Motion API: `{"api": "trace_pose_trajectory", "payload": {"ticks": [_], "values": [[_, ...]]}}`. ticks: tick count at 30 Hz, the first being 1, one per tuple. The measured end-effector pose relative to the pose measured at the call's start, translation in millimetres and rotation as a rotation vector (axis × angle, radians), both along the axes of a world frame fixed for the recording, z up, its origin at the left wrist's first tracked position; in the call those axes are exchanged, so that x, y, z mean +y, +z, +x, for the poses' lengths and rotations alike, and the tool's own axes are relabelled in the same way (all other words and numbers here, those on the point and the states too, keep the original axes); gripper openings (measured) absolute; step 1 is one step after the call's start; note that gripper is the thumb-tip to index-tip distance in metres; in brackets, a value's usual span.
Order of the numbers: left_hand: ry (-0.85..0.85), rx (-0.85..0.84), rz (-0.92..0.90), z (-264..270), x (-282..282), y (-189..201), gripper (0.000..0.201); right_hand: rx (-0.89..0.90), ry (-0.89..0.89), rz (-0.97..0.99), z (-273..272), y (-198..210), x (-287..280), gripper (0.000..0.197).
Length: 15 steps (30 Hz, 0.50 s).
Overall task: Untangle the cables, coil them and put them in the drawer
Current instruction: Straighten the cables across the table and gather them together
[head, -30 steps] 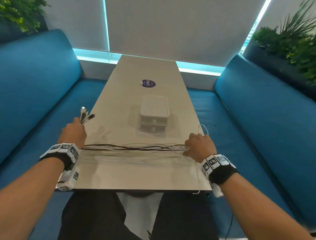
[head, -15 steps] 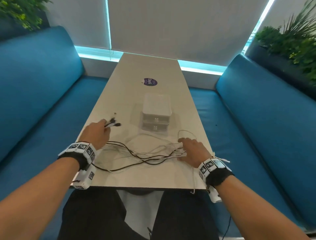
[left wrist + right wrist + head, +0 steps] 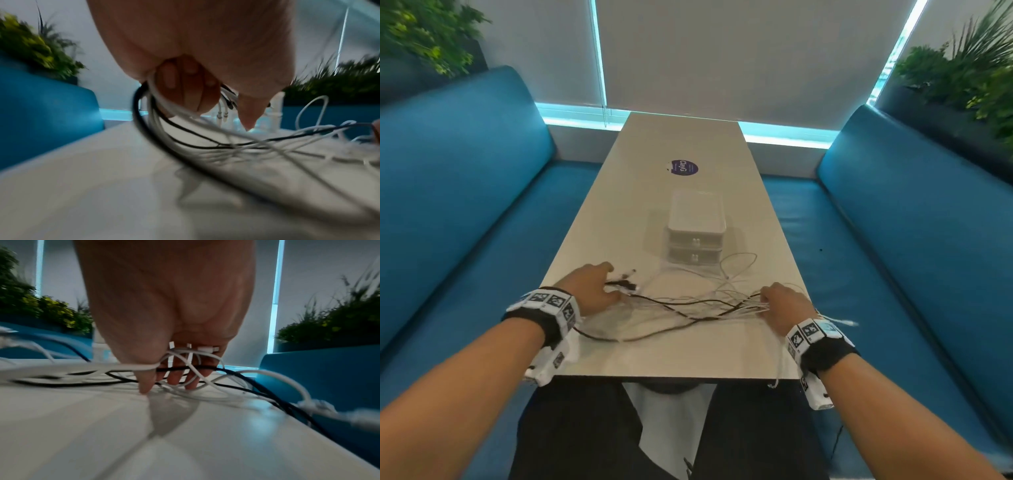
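A bundle of thin black and white cables (image 3: 688,310) lies slack and crossed on the white table (image 3: 671,356) between my hands. My left hand (image 3: 592,291) grips one end of the bundle, fingers (image 3: 185,91) curled round the black and white strands (image 3: 156,129); several plugs (image 3: 628,279) stick out past it. My right hand (image 3: 782,303) holds the other end, with white cables (image 3: 197,386) and plugs (image 3: 206,348) threaded through its fingers (image 3: 173,378), whose tips touch the tabletop. A small white two-drawer unit (image 3: 697,222) stands mid-table, both drawers closed.
A white cable loop (image 3: 739,263) reaches toward the drawer unit's right side. One strand (image 3: 777,371) hangs over the table's near right edge. Blue benches (image 3: 465,205) flank the table; a purple sticker (image 3: 681,168) lies beyond the drawers. Plants stand behind both benches.
The cables were stretched taut between my hands; now both hands have come inward, the left one forward and right, and the bundle has gone slack on the table.
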<state>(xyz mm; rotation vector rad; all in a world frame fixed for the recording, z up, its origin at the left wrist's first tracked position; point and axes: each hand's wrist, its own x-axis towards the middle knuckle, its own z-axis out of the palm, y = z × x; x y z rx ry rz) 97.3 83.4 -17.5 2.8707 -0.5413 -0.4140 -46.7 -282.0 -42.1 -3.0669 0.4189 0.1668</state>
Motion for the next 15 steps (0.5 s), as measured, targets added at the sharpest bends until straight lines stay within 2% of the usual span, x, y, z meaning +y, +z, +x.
{"api": "trace_pose_trajectory", "payload": {"ticks": [2, 3, 6, 8, 12, 15], "values": [[0.019, -0.023, 0.02, 0.4, 22.3, 0.0, 0.036, -0.004, -0.073, -0.061, -2.2, 2.8, -3.9, 0.02], [0.031, -0.028, -0.004, -0.8, 28.0, -0.5, 0.03, 0.007, -0.096, -0.088, -1.6, 4.1, -2.2, 0.021], [0.049, -0.044, -0.109, -7.6, 22.7, 0.9, 0.034, 0.079, -0.094, -0.153, 5.5, 6.9, 8.8, 0.028], [0.056, -0.058, -0.225, -8.5, 12.0, -0.1, 0.032, 0.128, -0.046, -0.181, 10.1, 12.6, 17.0, 0.046], [0.133, -0.078, -0.482, -2.9, -9.2, 5.2, 0.038, 0.153, 0.053, -0.145, 12.3, 28.7, 34.4, 0.094], [0.131, -0.099, -0.599, -0.6, -27.0, 12.7, 0.037, 0.033, 0.094, -0.145, 13.8, 35.1, 58.8, 0.101]]}}
